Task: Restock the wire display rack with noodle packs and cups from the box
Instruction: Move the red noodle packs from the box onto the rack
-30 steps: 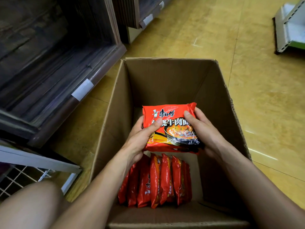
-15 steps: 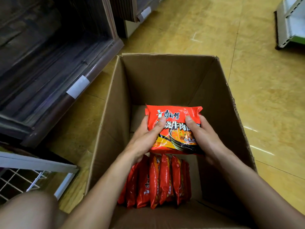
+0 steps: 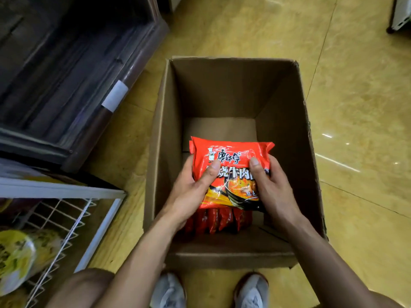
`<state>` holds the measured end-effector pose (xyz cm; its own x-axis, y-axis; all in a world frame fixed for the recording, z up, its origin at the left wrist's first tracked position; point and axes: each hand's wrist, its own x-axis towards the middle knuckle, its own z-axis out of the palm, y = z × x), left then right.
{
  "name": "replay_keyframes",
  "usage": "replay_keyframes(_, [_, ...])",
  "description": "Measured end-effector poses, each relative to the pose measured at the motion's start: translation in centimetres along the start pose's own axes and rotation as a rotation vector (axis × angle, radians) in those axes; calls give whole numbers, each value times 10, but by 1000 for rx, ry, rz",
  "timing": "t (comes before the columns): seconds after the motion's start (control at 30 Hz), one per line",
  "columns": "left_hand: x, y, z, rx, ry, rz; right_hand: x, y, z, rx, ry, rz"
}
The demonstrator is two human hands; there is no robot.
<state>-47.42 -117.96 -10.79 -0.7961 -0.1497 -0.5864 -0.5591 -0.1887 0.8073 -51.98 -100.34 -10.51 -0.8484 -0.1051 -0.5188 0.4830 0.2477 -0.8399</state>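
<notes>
Standing open on the yellow floor, the cardboard box point(image 3: 222, 90) sits lower in the view than a second ago. The head has tipped down and back, so the wire rack point(image 3: 66, 218) at the left now shows more of its white grid. A yellow cup point(image 3: 20, 258) lying in it has come into sight. The red noodle pack point(image 3: 231, 156) is held face up over the box and hides more of the row of packs point(image 3: 220, 218) standing on edge beneath it than before. The left hand point(image 3: 191, 192) grips its left side and the right hand point(image 3: 273, 187) its right, thumbs pressed on the front. It seems lifted free and ready to go left to the rack; several packs remain.
</notes>
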Motion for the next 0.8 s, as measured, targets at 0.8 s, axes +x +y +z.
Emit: replay_keyframes(0.8, [-275, 215, -19, 51, 8, -179, -258, -241, -14, -1, -18, 129])
